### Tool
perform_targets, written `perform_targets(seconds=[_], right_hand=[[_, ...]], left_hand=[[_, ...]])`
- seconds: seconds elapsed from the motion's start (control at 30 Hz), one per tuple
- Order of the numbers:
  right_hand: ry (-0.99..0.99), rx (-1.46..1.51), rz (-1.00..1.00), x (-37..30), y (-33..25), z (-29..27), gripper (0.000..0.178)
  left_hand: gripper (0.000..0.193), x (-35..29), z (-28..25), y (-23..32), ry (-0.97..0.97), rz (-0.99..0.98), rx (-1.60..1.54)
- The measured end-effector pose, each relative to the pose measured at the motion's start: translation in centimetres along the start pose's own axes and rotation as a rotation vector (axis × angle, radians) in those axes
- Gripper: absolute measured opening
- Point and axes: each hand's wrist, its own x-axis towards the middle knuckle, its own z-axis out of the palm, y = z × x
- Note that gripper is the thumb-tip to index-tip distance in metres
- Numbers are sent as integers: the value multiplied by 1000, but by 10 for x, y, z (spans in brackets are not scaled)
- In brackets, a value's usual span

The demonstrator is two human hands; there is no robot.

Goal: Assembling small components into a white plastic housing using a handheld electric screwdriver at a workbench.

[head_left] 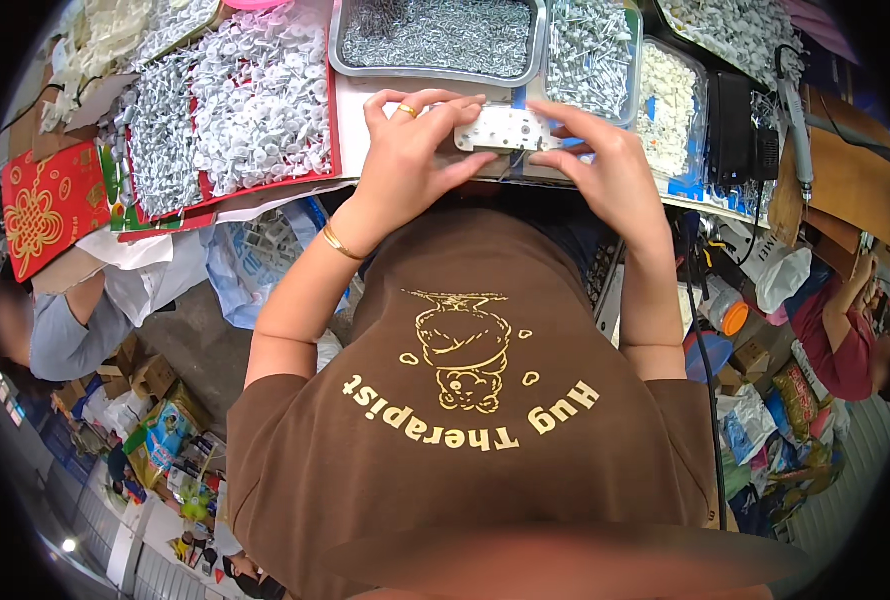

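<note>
Between my two hands is a small white plastic piece (pixel 505 130) with dark holes and a scalloped lower edge, held level over the near edge of the table. My left hand (pixel 420 145) pinches its left end between thumb and fingers; a ring and a bracelet show on that side. Closed on the opposite end is my right hand (pixel 600 155), with thumb below and fingers above. Just beyond the piece stands a metal tray (pixel 435 72) full of small silver screws or pins. What the piece's underside looks like is hidden.
Left, a red-edged tray (pixel 333 120) holds heaps of white plastic parts and metal pieces. Right are a clear bin of screws (pixel 590 60), a bin of cream parts (pixel 668 105), a black box (pixel 730 130) and a hanging electric screwdriver (pixel 795 125). Other people sit at both sides.
</note>
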Motion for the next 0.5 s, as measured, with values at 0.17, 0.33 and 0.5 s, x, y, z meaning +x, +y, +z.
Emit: perform_targets(seconds=[0.17, 0.33, 0.5], right_hand=[[159, -323, -299, -33, 0, 21, 36], [180, -212, -239, -40, 13, 46, 42], [168, -118, -249, -37, 27, 51, 38]], left_hand=[[39, -2, 5, -7, 11, 160, 120], [40, 7, 0, -4, 12, 181, 114], [40, -1, 9, -5, 41, 151, 86]])
